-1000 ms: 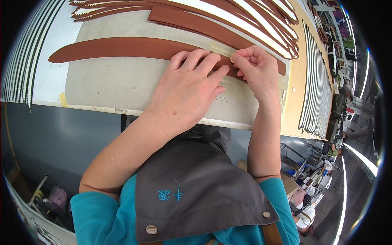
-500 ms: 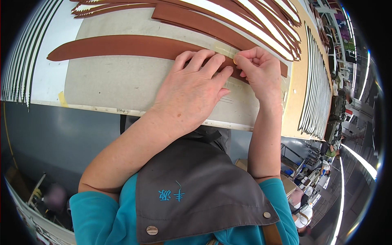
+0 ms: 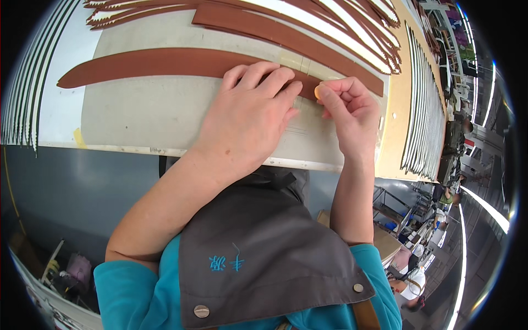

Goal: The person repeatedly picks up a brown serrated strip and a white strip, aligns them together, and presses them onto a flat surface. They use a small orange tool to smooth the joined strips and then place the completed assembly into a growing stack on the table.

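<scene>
Brown, smooth and leather-like, the long tapering strip (image 3: 159, 63) lies across our pale grey-topped bench (image 3: 143, 115), roughly along its near edge but well in from it, the pointed end toward the bench's left side. Compared with a moment ago, our right hand (image 3: 352, 107) has shifted a little toward the bench's right side and near edge, so the gap between our hands has widened and more brown surface shows there; we judge that this leaves the right-hand end easier to see and reach. Our left hand (image 3: 242, 113) is spread, palm down, its fingertips resting on the strip, seemingly to steady it. Our right hand is pinched narrow, thumb against finger, holding a small, rounded, yellow-orange piece (image 3: 317, 92) over the strip's right end; we cannot tell what it is, nor whether it touches. Just beyond lie flat, stacked brown strips (image 3: 236, 22), close enough to our right fingers to be nudged, and behind those, toward the far edge, a heap of brown-and-white strips with jagged edges (image 3: 324, 14). Thin black-and-white strips lie in rows at the bench's left side (image 3: 25, 77) and right side (image 3: 424, 115), while our left fingers hide part of the strip's middle
</scene>
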The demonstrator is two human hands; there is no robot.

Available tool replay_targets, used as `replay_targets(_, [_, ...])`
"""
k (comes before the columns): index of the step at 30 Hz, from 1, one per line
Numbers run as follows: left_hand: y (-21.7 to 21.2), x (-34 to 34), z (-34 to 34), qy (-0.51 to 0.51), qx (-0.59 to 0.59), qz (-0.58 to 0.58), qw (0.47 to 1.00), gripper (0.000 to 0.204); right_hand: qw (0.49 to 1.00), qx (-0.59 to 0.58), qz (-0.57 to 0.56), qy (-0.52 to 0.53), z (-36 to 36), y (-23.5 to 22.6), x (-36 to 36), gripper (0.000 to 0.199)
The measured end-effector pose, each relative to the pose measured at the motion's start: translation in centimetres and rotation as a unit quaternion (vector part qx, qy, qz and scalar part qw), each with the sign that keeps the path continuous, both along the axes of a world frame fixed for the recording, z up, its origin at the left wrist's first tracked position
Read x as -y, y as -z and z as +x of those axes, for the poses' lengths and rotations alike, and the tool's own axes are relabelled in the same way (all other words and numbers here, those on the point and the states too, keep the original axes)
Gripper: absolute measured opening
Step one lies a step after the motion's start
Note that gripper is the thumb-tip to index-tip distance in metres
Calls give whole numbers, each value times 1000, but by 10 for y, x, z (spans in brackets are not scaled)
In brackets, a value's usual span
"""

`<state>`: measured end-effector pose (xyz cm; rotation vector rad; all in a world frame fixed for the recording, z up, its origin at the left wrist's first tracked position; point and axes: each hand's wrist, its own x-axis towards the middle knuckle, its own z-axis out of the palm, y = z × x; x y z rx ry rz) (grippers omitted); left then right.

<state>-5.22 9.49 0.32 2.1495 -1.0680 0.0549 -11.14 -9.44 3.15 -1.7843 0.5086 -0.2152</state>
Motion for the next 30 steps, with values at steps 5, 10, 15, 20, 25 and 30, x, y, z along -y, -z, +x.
replay_targets(5, [2,1,1,-11,14,-11,1000,33,998,-30,-46,-24,-3,3,-6,6])
replay_targets(10, [1,1,1,-11,13,-15,1000,31,996,-50,-67,-39,-1,5,-6,7])
replay_targets(15, [2,1,2,-10,15,-14,1000,31,995,-43,-83,-36,1,4,-8,7])
replay_targets(20, [1,0,1,-9,12,-11,1000,32,990,-67,-115,-50,4,2,-7,7])
replay_targets(25, [0,0,1,-7,4,-5,1000,32,990,-73,-108,-47,6,0,-7,7])
replay_targets(30, [0,1,1,-7,8,-6,1000,32,987,-84,-127,-58,7,-2,-5,8])
